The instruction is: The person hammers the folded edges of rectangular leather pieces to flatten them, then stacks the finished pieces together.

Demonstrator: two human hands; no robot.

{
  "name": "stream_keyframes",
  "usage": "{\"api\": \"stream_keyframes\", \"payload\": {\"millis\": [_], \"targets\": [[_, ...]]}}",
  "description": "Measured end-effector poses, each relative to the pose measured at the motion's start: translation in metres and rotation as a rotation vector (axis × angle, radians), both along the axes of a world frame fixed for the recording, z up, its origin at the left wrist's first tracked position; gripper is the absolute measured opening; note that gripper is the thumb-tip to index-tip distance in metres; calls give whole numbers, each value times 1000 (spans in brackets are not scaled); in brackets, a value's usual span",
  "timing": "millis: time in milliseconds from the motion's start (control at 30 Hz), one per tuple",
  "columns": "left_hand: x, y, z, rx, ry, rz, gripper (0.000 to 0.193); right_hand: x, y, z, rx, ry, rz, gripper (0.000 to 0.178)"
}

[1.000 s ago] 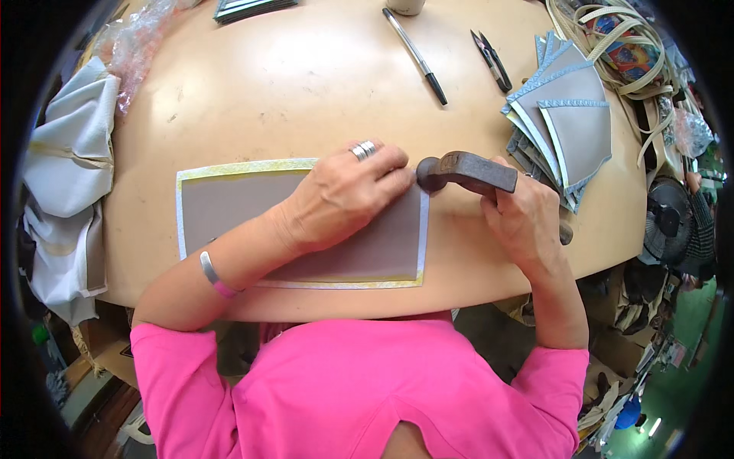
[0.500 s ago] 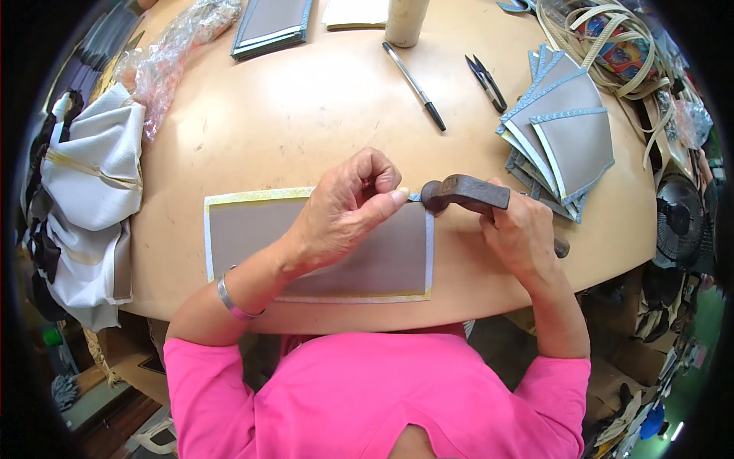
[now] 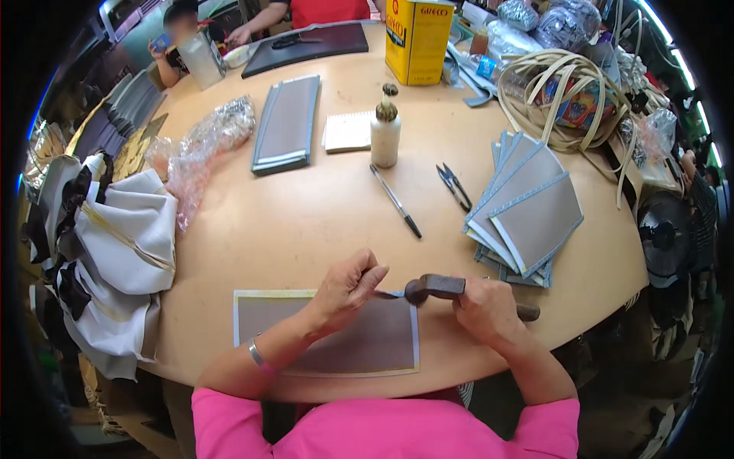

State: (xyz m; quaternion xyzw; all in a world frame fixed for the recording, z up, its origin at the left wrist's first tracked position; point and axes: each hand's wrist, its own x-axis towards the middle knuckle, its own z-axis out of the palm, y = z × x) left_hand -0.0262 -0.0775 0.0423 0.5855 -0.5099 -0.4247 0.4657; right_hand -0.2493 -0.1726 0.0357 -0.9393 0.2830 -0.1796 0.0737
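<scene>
A flat grey panel (image 3: 359, 344) with a pale folded border lies on the tan table (image 3: 306, 222) near its front edge. My left hand (image 3: 348, 287) rests on the panel's upper right part, thumb and fingers pinching the folded corner. My right hand (image 3: 485, 310) grips a dark metal hammer (image 3: 436, 288) by its handle. The hammer's round head sits at that same corner, right beside my left fingertips.
A fan of grey panels (image 3: 527, 210) lies to the right, with small snips (image 3: 453, 186), a pen (image 3: 396, 201) and a white bottle (image 3: 385, 130) behind. Further back are a stack of panels (image 3: 287, 122), a yellow tin (image 3: 417, 38), crumpled plastic (image 3: 202, 145). White fabric (image 3: 115, 252) hangs left. Another person sits across.
The camera has tilted up, so the far side of the table shows. My left hand stays pinching the panel's corner and the hammer head stays beside it.
</scene>
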Motion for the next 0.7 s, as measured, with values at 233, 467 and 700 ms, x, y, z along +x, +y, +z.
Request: {"api": "stream_keyframes", "payload": {"millis": [233,467,700], "targets": [[2,-8,-7,-129,-272,-29,11,0,2,1,14,38,9,7],[-2,-4,-7,-76,-395,-119,10,0,2,4,7,38,9,6],[0,-9,-7,-229,-577,-153,15,0,2,3,-26,27,1,4]]}}
